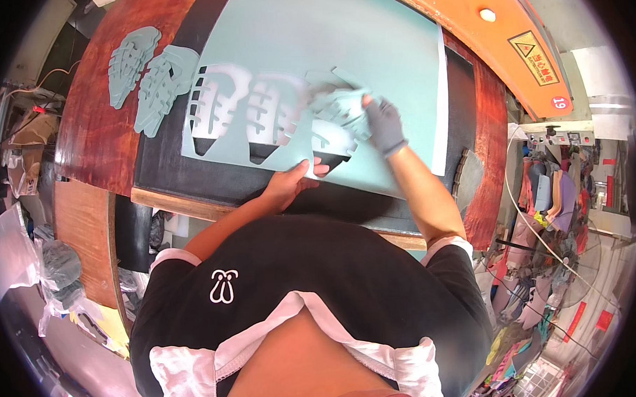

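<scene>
A pale green sheet [390, 49] of thin material lies on a black board, with slotted shoe-upper shapes cut out along its near left part. My bare left hand [291, 185] pinches the sheet's near edge beside the cut-outs, thumb on top. My right hand [387, 125], in a grey glove with bare fingertips, grips a slotted shoe-upper piece [346, 108] over the rightmost cut-out; the piece is partly blurred. White shows through two openings [217, 107] to its left. Two stacks of similar green pieces, one stack [132, 65] farther left and another stack [163, 90] nearer the sheet, lie at the left.
The black board [170, 165] rests on a reddish-brown table [95, 136]. An orange machine part [466, 25] with a warning label spans the far right. A grey curved piece [468, 179] lies at the board's right edge. Hanging coloured materials [552, 190] are off to the right.
</scene>
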`<state>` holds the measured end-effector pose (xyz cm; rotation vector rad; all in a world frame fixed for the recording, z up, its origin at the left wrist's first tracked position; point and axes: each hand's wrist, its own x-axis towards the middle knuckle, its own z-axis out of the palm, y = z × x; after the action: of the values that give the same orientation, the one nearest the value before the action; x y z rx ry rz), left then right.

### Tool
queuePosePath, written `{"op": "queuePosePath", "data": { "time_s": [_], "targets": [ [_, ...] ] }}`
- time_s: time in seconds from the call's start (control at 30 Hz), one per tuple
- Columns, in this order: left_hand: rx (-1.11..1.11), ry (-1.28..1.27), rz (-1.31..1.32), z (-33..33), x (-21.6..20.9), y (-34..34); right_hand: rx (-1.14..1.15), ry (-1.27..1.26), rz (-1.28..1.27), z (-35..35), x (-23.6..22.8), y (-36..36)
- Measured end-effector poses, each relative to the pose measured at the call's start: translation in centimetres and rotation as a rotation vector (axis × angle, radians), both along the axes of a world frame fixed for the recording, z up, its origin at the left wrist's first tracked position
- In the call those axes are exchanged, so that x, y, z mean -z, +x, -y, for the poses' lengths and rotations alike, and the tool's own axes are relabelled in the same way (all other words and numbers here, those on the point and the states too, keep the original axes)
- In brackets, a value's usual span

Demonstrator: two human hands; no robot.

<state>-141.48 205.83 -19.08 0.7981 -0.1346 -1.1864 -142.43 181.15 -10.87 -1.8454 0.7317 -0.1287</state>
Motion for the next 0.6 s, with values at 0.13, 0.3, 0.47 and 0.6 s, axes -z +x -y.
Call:
{"op": "queuePosePath", "data": {
  "time_s": [0.13,0.3,0.47,0.6],
  "targets": [
    [-0.112,-0.019,-0.074,-0.2,0.4,-0.3,0.292,0.037,0.196,7.9,-1.8,5.4],
    [-0.113,-0.056,-0.047,-0.4,0.6,-0.2,0.456,-0.14,0.207,16.5,-5.5,11.0],
    [-0.124,-0.077,-0.059,-0.6,0.3,-0.4,0.46,-0.181,0.467,20.1,-12.6,11.7],
    [-0.092,-0.098,-0.026,-0.6,0.1,-0.2,0.181,-0.351,0.737,18.7,-15.4,5.3]
  ]
}}
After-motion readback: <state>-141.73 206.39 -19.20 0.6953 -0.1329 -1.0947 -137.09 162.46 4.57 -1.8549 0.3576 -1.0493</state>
